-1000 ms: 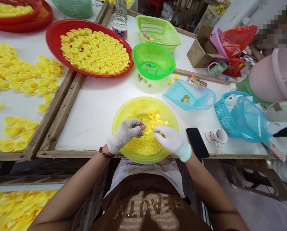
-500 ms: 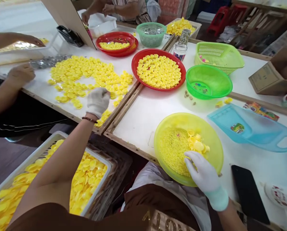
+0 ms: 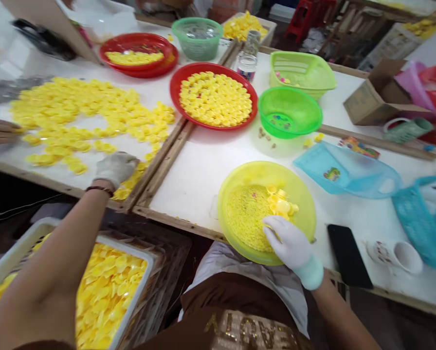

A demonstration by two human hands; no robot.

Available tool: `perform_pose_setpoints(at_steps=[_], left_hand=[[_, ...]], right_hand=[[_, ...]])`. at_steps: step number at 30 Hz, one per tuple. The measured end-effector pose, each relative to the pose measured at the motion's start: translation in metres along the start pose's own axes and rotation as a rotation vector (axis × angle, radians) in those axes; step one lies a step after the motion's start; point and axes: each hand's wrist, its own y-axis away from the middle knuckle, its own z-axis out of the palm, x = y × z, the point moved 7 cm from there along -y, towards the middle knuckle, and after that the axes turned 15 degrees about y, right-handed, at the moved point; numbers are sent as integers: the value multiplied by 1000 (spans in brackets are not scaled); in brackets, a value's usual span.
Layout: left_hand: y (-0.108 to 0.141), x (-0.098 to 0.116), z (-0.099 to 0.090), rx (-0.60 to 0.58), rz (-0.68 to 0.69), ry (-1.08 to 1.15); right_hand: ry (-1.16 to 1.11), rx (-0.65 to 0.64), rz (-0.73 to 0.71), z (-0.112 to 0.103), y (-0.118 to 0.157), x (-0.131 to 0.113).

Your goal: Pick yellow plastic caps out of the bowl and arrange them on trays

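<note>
Left hand [image 3: 117, 166]: off-white-gloved, curled, just beside shallow, round yellow plastic cups [image 3: 131, 181]; cannot tell whether pinching one. Glossy, lying in loose, overlapping clusters.

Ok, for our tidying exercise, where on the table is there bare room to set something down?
The widest patch lies between the wooden strip, red tray and yellow bowl. A smaller one lies between that bowl, the blue scoop and the phone. It is crowded around the left hand, among yellow pieces.

Workshop — worktables [image 3: 189, 180], massed yellow parts [image 3: 72, 99]
</note>
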Motion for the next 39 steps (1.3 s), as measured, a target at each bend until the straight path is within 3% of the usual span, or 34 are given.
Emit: perform_pose_setpoints(at_steps=[3, 5, 6, 7, 9, 11, 13, 15, 17, 19, 22, 25, 27, 29, 33, 36, 39], left_hand=[[10, 50, -8, 172, 81, -13], [28, 112, -4, 279, 290, 98], [40, 149, 6, 261, 414, 187], [53, 186, 21, 192, 524, 280], [80, 260, 66, -84, 703, 450], [102, 320, 118, -311, 782, 431], [113, 362, 168, -445, 799, 248], [117, 385, 203, -516, 790, 71], [117, 393, 218, -543, 788, -9], [114, 389, 215, -530, 793, -19], [108, 366, 184, -439, 743, 86], [104, 331, 141, -352, 583, 343], [106, 310, 121, -354, 470, 539], [113, 296, 112, -421, 363, 773], [130, 278, 122, -578, 133, 1120], [139, 274, 135, -633, 58, 1190], [144, 279, 146, -673, 69, 1188]], right_hand=[[-20, -29, 1, -2, -5, -1], [-16, -51, 5, -1, -7, 1], [-12, -58, 9, 0, -8, 2], [-7, -59, 13, 0, -8, 3], [9, -49, 20, 0, -7, 4], [29, -44, 25, 0, -7, 4], [49, -50, 25, 1, -7, 3], [62, -60, 22, 2, -7, 3], [68, -73, 17, 3, -5, 3], [62, -99, 7, 4, -4, 4], [15, -150, -27, 4, -10, 3], [-17, -238, -40, 10, -33, 3], [23, -338, -7, 20, -58, 4], [79, -419, 41, 31, -83, 5], [88, -523, 31, 48, -104, 2], [20, -614, -86, 51, -86, -4], [-74, -604, -185, 38, -60, -5]])
